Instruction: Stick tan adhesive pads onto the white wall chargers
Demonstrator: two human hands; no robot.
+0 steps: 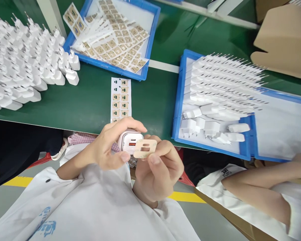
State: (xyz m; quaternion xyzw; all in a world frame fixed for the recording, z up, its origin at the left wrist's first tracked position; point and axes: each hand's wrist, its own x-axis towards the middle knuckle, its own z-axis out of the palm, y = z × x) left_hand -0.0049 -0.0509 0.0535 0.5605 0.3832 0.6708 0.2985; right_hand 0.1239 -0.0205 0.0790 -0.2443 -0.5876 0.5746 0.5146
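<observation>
My left hand (pixel 107 144) is closed around a white USB charger (pixel 126 140), thumb below and fingers above. Its port face points toward me and shows a small slot and a red-orange USB port. Between thumb and forefinger, my right hand (pixel 163 167) pinches a beige sticker (pixel 145 148) with rounded corners and two cut-out slots. The sticker overlaps the right edge of the charger's face in view; whether they touch I cannot tell. Just beyond my hands, a sticker sheet (pixel 121 100) lies on the green table, with two bare spots at its far left.
Many white chargers (pixel 22 63) stand in rows at the left. A blue tray (pixel 150 50) of sticker sheets lies behind. Another blue tray (pixel 178 100) at the right holds more chargers, beside a third tray (pixel 278 127). A co-worker's arm (pixel 261 190) is at the right.
</observation>
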